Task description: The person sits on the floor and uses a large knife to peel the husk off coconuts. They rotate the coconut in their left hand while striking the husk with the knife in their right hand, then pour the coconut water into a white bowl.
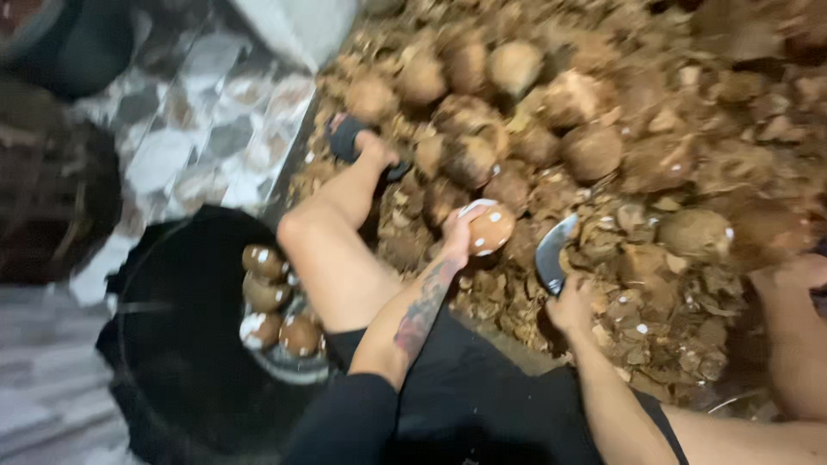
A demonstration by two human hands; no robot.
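My left hand [461, 234] holds a peeled brown coconut [491, 229] with white patches, raised above my lap. To its right, my right hand [570, 308] grips a curved metal blade [551, 252] whose edge points up toward the coconut, a short gap apart. Ahead lies a large heap of husked coconuts [517, 103] among dry husk scraps [655, 284]. My bare left leg [340, 232] stretches forward into the heap, the foot in a dark sandal [347, 138].
A big black tub [164, 344] at lower left holds several peeled coconuts [276, 310]. Patterned floor tiles [198, 129] run along the left. Dark containers [52, 181] stand at the far left. My right knee [797, 336] is at the right edge.
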